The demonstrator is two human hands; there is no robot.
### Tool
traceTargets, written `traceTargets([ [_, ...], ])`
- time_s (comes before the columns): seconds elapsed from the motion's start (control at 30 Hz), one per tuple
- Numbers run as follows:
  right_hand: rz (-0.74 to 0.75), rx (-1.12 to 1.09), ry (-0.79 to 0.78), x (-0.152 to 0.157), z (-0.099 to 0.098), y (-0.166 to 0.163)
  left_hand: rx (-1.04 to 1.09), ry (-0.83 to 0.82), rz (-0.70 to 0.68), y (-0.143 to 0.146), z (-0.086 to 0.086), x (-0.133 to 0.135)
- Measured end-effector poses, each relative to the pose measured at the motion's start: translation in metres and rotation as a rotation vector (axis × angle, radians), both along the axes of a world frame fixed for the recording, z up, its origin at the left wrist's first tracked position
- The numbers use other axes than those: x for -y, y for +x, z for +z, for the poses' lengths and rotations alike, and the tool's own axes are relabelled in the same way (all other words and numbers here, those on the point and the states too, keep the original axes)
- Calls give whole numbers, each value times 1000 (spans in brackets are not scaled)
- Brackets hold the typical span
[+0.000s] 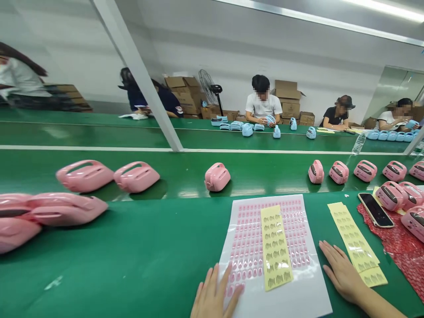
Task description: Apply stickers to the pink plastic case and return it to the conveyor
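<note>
My left hand (215, 293) lies with fingers spread on the lower left part of a white sheet of small pink oval stickers (245, 229). A yellow sticker strip (276, 247) with dark printed marks lies on top of that sheet. To the sheet's right, my right hand (342, 274) rests flat on the green table, fingers stretched out and holding nothing. Just beside it is a small stack of yellow sticker strips (354, 240), partly overlapping one another.
Pink plastic housings with handles (217, 176) stand along the green belt (185, 170); more crowd the left (66, 208) and right. A phone (376, 210) lies on red bubble wrap (394, 240). Across the line, several people sit near blue housings (247, 129). A slanted metal post (142, 75) rises beyond.
</note>
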State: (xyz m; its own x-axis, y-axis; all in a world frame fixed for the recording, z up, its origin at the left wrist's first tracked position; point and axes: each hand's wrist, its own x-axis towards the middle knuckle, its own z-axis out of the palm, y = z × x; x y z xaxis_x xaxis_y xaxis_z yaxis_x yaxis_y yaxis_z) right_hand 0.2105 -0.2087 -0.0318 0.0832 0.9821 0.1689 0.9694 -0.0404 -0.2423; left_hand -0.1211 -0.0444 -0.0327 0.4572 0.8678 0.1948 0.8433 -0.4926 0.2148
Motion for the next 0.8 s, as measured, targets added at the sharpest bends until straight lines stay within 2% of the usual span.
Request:
traceTargets([
  [0.2,-65,-209,48,-6,-1,3,-44,89,-138,24,1,15],
  [0.3,-162,-344,118,-3,-6,4,-32,102,-185,29,0,26],
  [0.4,-319,-464,196,7,-14,5,51,104,-262,30,-6,41],
  [0.5,-403,-506,290,14,-15,10,232,33,-314,30,-11,56],
  [0.57,-412,-536,326,10,-9,18,402,-65,-258,31,-8,58],
  [0.63,-404,-592,322,-3,4,26,582,-169,-119,37,2,47],
  [0.73,-417,-648,299,-37,26,31,812,-315,110,53,23,12],
  [0.8,-444,-631,314,-62,37,24,936,-413,212,67,34,-16],
])
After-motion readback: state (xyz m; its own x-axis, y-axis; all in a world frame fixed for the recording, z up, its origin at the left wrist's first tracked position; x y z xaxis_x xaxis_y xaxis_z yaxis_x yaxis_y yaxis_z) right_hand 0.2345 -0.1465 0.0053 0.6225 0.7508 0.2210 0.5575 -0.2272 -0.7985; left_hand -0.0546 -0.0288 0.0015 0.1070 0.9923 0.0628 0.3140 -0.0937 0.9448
